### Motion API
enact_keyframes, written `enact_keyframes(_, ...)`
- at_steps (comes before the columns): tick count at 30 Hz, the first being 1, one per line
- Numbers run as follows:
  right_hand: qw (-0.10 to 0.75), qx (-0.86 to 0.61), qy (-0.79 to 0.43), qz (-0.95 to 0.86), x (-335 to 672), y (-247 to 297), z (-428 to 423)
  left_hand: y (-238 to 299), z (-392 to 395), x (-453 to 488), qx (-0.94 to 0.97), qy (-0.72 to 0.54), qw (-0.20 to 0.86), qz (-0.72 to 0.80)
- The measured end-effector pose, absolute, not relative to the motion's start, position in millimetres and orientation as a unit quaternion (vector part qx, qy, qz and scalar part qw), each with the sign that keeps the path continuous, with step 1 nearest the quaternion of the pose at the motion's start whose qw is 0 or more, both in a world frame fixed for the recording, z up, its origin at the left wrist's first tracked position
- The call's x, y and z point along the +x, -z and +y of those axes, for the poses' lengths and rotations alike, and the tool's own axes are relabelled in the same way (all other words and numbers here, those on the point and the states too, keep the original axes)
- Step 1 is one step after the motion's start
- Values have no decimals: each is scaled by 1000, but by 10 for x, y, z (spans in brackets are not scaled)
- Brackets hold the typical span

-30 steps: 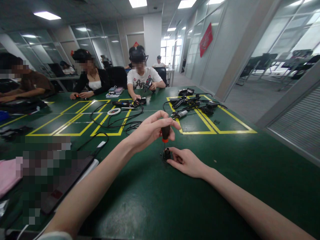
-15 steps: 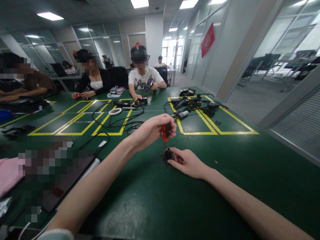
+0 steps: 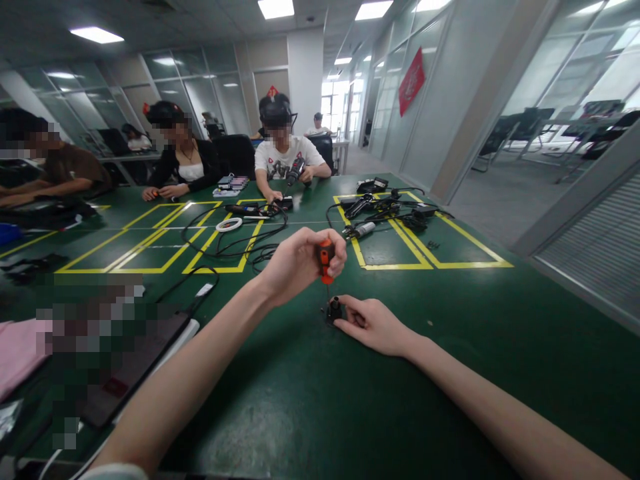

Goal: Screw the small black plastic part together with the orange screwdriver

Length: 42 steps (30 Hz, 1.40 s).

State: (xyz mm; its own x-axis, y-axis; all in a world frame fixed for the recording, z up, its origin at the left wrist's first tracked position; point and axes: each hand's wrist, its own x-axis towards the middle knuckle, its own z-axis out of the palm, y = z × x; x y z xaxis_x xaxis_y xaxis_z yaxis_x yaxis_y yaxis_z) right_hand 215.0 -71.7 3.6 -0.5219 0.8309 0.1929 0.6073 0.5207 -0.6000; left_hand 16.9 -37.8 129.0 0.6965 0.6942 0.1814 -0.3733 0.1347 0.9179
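My left hand (image 3: 303,261) is closed around the red and black handle of a screwdriver (image 3: 327,261). The screwdriver stands nearly upright, its thin shaft running down to a small black part (image 3: 335,311) on the green table (image 3: 280,400). Where exactly the tip meets the part is too small to tell. With thumb and forefinger, my right hand (image 3: 376,327) pinches the small black part from the right side and keeps it against the tabletop. A tiny dark piece, perhaps a screw, lies just left of the part.
Yellow tape (image 3: 400,267) marks rectangles on the table. Black cables and tools (image 3: 370,207) lie beyond my hands, near a white ring (image 3: 229,225). At left rests a dark flat device (image 3: 135,363). Across the table, a person (image 3: 287,157) holds a power drill (image 3: 296,171); others sit farther left.
The screwdriver handle has turned slightly in my left hand, showing more of its red side, and my fingers have shifted around it. My right hand keeps its pinch on the black part.
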Motion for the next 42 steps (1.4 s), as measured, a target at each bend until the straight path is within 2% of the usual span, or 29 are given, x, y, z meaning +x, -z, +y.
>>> enact_keyframes(9,226,-441,-242,-834,2135,-32,-727,-1244,-421,199,552,-382,721,171)
enact_keyframes(17,222,-445,-252,-830,2124,-66,-739,-1230,-420,201,504,-400,750,154)
enact_keyframes(32,217,-454,-262,-823,2110,-71,-748,-1223,-461,202,552,-383,719,180)
enact_keyframes(42,211,-458,-258,-824,2110,-65,-747,-1206,-398,168,525,-374,748,160)
